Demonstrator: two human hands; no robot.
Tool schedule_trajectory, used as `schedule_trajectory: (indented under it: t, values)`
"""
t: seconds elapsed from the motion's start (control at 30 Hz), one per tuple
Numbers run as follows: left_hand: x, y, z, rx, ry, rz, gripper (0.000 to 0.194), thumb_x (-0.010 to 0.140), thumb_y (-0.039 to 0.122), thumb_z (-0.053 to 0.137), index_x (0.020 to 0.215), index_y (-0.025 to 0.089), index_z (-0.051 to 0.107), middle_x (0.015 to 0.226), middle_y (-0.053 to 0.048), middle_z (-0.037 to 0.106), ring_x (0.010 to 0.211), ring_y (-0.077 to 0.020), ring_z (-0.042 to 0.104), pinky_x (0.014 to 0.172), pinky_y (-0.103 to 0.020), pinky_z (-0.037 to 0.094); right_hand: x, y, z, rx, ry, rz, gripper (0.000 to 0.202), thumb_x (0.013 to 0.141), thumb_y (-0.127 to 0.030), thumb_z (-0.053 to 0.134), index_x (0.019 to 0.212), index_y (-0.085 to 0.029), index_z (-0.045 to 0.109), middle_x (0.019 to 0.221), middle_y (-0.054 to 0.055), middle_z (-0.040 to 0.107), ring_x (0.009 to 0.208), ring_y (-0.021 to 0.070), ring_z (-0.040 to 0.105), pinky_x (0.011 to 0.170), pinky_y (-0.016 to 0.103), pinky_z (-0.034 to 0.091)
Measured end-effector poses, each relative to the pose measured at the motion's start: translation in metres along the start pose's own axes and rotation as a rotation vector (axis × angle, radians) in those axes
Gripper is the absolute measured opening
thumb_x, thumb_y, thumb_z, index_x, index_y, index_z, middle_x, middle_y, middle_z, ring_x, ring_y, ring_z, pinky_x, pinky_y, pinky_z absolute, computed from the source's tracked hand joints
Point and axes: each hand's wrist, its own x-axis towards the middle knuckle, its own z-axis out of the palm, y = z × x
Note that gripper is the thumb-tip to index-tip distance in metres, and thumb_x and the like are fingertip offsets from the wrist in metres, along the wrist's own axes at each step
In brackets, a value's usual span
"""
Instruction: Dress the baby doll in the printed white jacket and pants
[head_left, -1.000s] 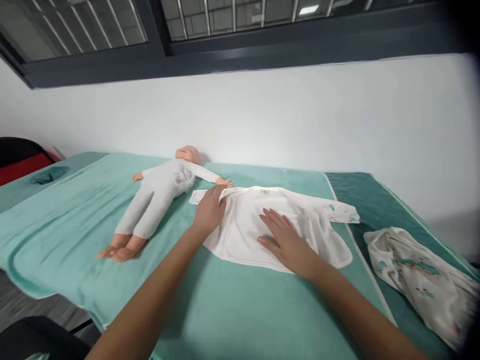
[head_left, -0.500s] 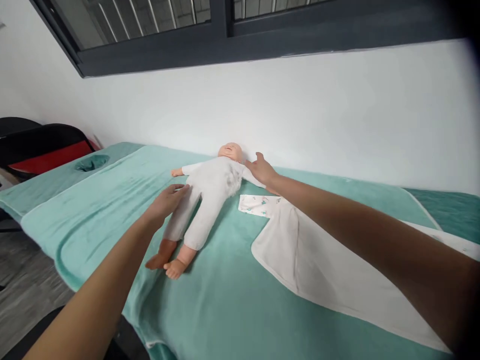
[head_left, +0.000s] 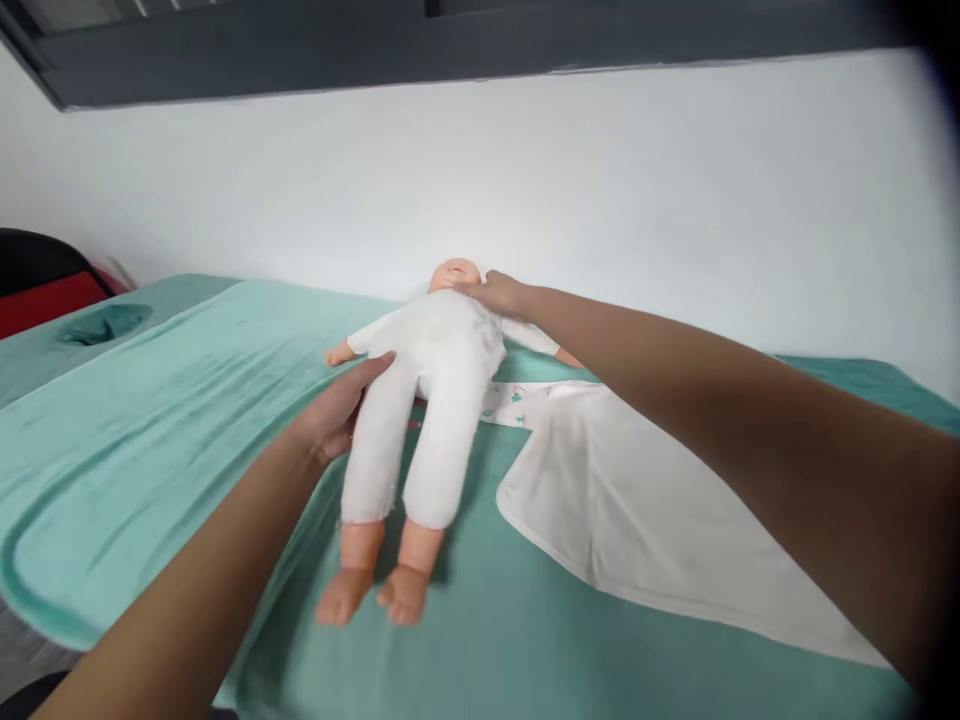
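A baby doll (head_left: 450, 350) with a white cloth body lies face up, its bare feet toward me and raised a little above the green cover. My left hand (head_left: 345, 405) grips the doll at the hip and upper thigh, thumb on top, the other fingers hidden beneath. At the doll's neck and shoulder is my right hand (head_left: 491, 292), its fingers wrapped round that part. Right of the doll a white cloth (head_left: 645, 500) lies spread out, its patterned band (head_left: 514, 403) reaching up to the doll's side.
The green cover (head_left: 150, 420) is spread over the bed against a white wall (head_left: 637, 200). A dark window frame (head_left: 300, 55) runs above. At the far left stand a black and red chair (head_left: 45, 290) and a round hole (head_left: 105, 324) in the bed.
My left hand has slid under the doll's hip and my right hand has closed on its neck and shoulder. The doll has turned slightly and lifted toward me. The view has shifted.
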Motion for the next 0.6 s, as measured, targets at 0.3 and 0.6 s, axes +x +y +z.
schedule_trajectory:
  t: [0.3,0.6]
  values:
    - [-0.040,-0.047,0.175,-0.118,-0.291,0.115,0.059,0.081,0.037,0.071,0.134,0.024,0.051,0.129,-0.012,0.065,0.120,-0.0301,0.062,0.099,-0.044,0.055,-0.109,0.081,-0.158,-0.140,0.025,0.227,0.093,0.071,-0.078,0.060,0.141,-0.017,0.046,0.145,0.019,0.050,0.122,0.0344,0.057,0.097,0.045,0.049]
    - [-0.046,-0.109,0.267,0.015,-0.334,-0.038,0.067,0.076,0.046,0.076,0.132,0.027,0.046,0.130,-0.012,0.063,0.113,-0.0270,0.065,0.087,-0.036,0.059,-0.199,0.186,-0.195,-0.168,0.055,0.284,0.089,0.079,-0.080,0.047,0.139,-0.015,0.045,0.141,0.019,0.054,0.117,0.0307,0.060,0.092,0.038,0.049]
